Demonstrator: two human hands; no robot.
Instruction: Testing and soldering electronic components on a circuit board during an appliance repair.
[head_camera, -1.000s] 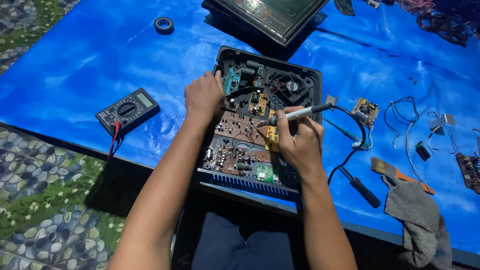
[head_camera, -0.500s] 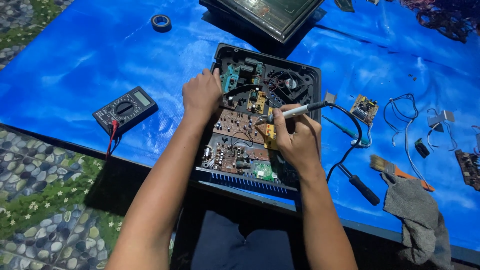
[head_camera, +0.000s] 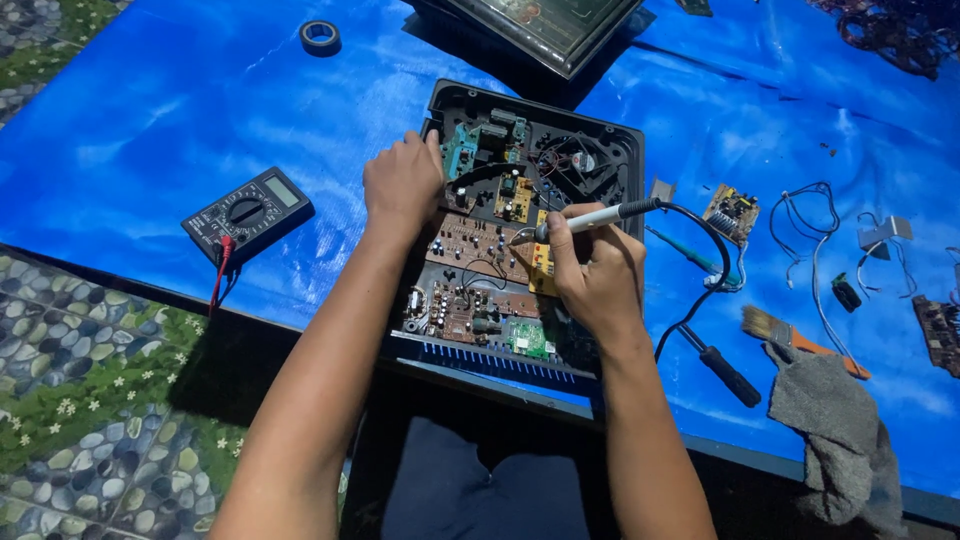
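While the right hand (head_camera: 592, 275) is pinching a soldering iron (head_camera: 600, 216) like a pen, its tip is pointing down at the brown circuit board (head_camera: 470, 245) inside the open black casing (head_camera: 620, 150), which is lying flat near the front edge of the blue-covered counter (head_camera: 150, 130). The left hand (head_camera: 402, 185) is resting loosely curled on the casing's left rim, bracing it and grasping nothing that I can make out. The iron is looking light and stiff, best held by its pale handle, well back from the metal end; its black cord (head_camera: 700, 260) is trailing off to the right and could tug. The boards are seeming rigid but fragile, crowded with small parts, so the casing's walls are looking like the safer grip. Packages are not showing anywhere. A black multimeter (head_camera: 248, 212) with a grey screen and red lead is lying to the left, a dark tape roll (head_camera: 320, 37) beyond it, a small tan board (head_camera: 732, 212), a brush (head_camera: 790, 335) and a grey rag (head_camera: 835, 430) to the right.
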